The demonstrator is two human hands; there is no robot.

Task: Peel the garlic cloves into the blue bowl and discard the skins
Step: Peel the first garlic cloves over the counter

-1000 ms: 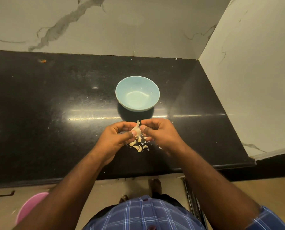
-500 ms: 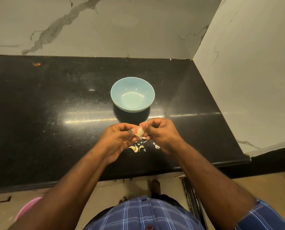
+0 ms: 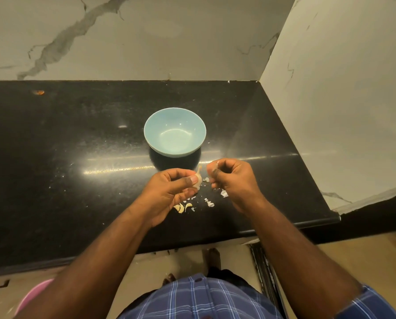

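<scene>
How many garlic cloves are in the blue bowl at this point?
0. The blue bowl looks empty. One garlic clove is in the left hand; loose pieces lie on the counter, some possibly hidden under the hands.

you have two hands over the black counter (image 3: 77,157) — the left hand (image 3: 169,192) with one garlic clove (image 3: 199,178), the right hand (image 3: 233,180) with one scrap of skin (image 3: 216,163). one blue bowl (image 3: 155,139) stands beyond them. about three curved cloves (image 3: 183,207) lie below — the small skin flakes (image 3: 209,202) are too many to count.
</scene>
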